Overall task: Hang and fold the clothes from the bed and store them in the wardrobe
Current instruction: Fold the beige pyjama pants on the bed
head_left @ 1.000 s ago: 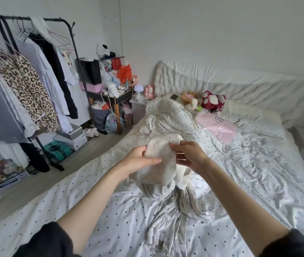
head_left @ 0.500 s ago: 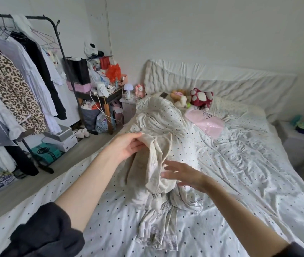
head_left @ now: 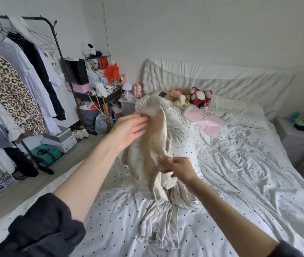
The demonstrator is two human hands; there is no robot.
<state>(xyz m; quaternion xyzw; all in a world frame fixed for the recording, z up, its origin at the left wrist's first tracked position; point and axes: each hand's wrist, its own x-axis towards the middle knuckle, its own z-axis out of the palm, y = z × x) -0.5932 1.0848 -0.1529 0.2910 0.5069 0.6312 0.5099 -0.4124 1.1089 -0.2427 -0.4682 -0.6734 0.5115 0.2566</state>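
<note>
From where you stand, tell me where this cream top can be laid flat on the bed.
Bare dotted sheet lies right of the right hand, below the pink bag. Another patch sits near the left sleeve. The patterned garment crowds the middle; plush toys crowd the headboard.

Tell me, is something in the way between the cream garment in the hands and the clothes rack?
Nothing visible blocks it. Left hand and right hand hold the cream garment above the bed; only open floor lies before the clothes rack.
</note>
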